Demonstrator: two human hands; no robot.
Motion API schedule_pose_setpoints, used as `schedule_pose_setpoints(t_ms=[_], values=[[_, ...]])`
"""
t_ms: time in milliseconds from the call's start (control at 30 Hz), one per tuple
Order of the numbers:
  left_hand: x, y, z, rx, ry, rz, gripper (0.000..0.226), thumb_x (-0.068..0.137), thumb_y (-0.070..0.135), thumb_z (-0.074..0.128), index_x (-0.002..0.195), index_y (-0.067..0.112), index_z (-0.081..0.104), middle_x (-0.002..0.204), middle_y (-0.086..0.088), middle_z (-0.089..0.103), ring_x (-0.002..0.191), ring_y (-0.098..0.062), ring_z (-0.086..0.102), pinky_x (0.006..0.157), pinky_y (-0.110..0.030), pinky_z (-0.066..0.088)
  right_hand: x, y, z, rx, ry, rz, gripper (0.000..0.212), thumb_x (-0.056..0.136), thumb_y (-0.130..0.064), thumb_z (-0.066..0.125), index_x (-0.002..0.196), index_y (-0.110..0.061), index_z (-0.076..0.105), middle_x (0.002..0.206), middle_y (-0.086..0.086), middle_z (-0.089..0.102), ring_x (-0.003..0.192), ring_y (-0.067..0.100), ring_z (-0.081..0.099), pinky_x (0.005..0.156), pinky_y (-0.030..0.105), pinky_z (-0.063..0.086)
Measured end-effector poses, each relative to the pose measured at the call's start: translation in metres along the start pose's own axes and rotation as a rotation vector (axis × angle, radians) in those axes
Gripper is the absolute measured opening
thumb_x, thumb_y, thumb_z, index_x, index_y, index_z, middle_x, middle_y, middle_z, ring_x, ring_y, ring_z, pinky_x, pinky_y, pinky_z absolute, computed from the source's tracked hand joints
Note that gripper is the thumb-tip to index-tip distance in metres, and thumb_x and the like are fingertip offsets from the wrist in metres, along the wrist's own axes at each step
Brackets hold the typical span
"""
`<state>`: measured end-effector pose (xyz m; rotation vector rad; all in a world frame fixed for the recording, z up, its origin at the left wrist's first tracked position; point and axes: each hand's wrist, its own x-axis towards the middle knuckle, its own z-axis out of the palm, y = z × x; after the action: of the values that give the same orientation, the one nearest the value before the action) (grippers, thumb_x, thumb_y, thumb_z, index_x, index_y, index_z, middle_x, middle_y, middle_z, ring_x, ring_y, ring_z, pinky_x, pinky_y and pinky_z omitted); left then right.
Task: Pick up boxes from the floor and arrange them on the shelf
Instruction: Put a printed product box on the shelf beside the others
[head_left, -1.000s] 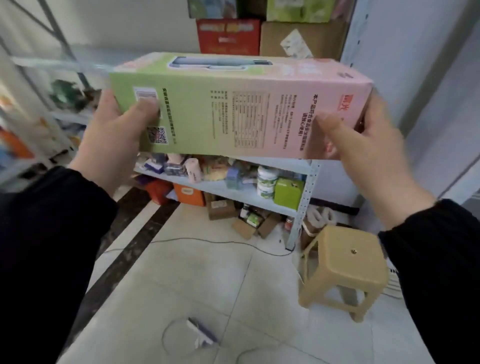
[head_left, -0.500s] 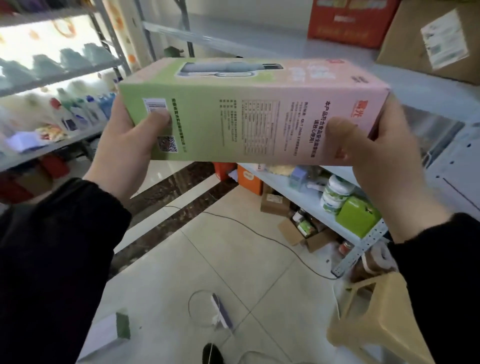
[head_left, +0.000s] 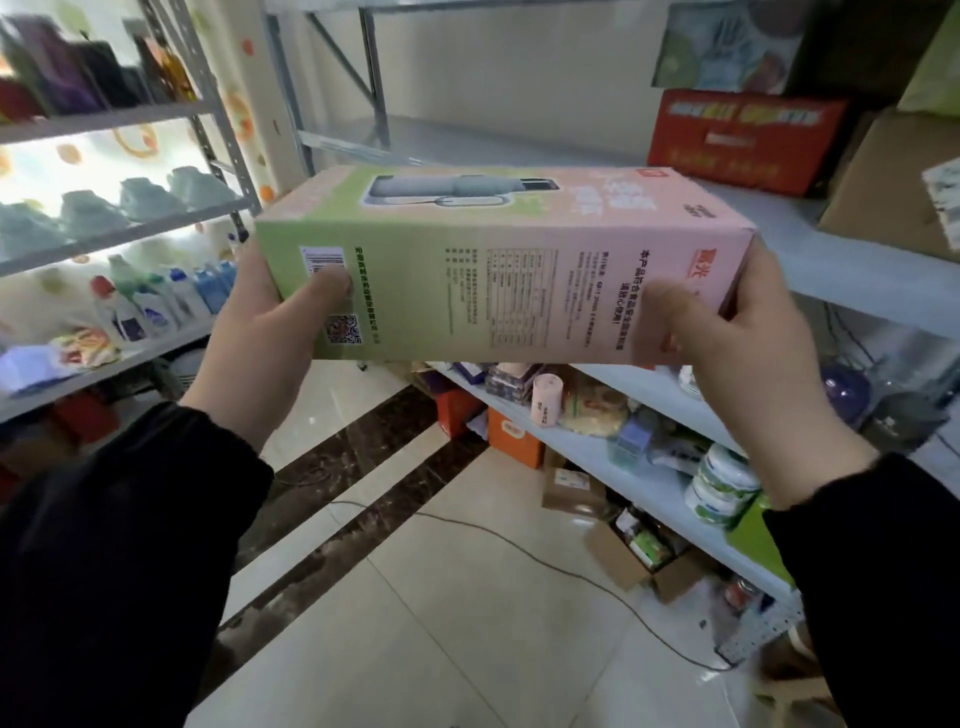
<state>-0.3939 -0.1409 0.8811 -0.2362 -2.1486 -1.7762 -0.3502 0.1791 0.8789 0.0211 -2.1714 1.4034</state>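
One head-worn view, looking forward and down. Box (head_left: 493, 270) held close to lens; shelf (head_left: 841, 275) near on right, floor (head_left: 441, 597) below. Left racks (head_left: 104, 122) blurred, seemingly farther.

Green-pink box (head_left: 498, 270) held lengthwise, left hand (head_left: 270, 332) & right hand (head_left: 727, 332) at ends, shelf (head_left: 857, 270) behind

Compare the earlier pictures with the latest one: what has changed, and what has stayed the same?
The view swung left: the stool left the frame, and a rack of bottles came in at left. The red carton now sits upper right. Unchanged: left hand and right hand grip the ends of the green-and-pink box, held lengthwise.
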Motion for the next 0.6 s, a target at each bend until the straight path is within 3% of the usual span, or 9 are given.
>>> schedule_pose_setpoints(t_ms=[100, 233, 333, 400, 500, 600], values=[[0.038, -0.002, 0.006, -0.034, -0.055, 0.035, 0.046, 0.097, 0.026, 0.058, 0.142, 0.028, 0.047, 0.119, 0.003, 0.072, 0.107, -0.020, 0.072, 0.087, -0.046, 0.060, 0.023, 0.000, 0.007, 0.003, 0.048, 0.006, 0.045, 0.090, -0.039, 0.066, 0.131, -0.050, 0.051, 0.108, -0.028, 0.071, 0.104, -0.001, 0.068, 0.091, 0.044, 0.058], [0.088, -0.014, 0.037, -0.106, -0.141, 0.050, 0.056, 0.089, 0.030, 0.062, 0.144, 0.030, 0.048, 0.125, -0.002, 0.070, 0.114, -0.028, 0.069, 0.091, -0.056, 0.057, 0.056, 0.016, -0.001, -0.010, 0.079, 0.008, 0.046, 0.095, -0.029, 0.070, 0.124, -0.055, 0.047, 0.099, -0.043, 0.066, 0.097, -0.017, 0.063, 0.080, 0.021, 0.051], [0.123, -0.026, 0.078, -0.177, -0.195, 0.060, 0.046, 0.093, 0.025, 0.063, 0.134, 0.042, 0.054, 0.123, 0.002, 0.071, 0.113, -0.023, 0.069, 0.093, -0.053, 0.056, 0.087, 0.036, -0.014, -0.038, 0.109, 0.027, 0.051, 0.094, -0.025, 0.070, 0.117, -0.062, 0.043, 0.099, -0.045, 0.064, 0.096, -0.018, 0.062, 0.076, 0.011, 0.050], [0.147, -0.031, 0.109, -0.205, -0.213, 0.056, 0.049, 0.085, 0.034, 0.066, 0.131, 0.046, 0.054, 0.121, 0.005, 0.072, 0.111, -0.020, 0.070, 0.092, -0.051, 0.057, 0.113, 0.052, -0.025, -0.056, 0.137, 0.016, 0.051, 0.094, -0.023, 0.070, 0.114, -0.061, 0.044, 0.095, -0.049, 0.062, 0.092, -0.022, 0.060, 0.069, 0.001, 0.045], [0.185, -0.034, 0.153, -0.198, -0.251, 0.070, 0.069, 0.077, 0.045, 0.067, 0.143, 0.036, 0.048, 0.124, 0.002, 0.071, 0.113, -0.021, 0.070, 0.093, -0.052, 0.057, 0.155, 0.078, -0.041, -0.055, 0.167, -0.007, 0.052, 0.094, -0.023, 0.070, 0.123, -0.056, 0.044, 0.094, -0.051, 0.061, 0.090, -0.025, 0.058, 0.066, -0.002, 0.042], [0.233, -0.036, 0.197, -0.185, -0.262, 0.078, 0.072, 0.077, 0.043, 0.066, 0.146, 0.034, 0.046, 0.123, 0.003, 0.071, 0.112, -0.022, 0.070, 0.091, -0.053, 0.057, 0.205, 0.103, -0.054, -0.046, 0.172, -0.017, 0.055, 0.095, -0.020, 0.070, 0.121, -0.058, 0.040, 0.090, -0.052, 0.059, 0.090, -0.027, 0.057, 0.065, -0.003, 0.042]])
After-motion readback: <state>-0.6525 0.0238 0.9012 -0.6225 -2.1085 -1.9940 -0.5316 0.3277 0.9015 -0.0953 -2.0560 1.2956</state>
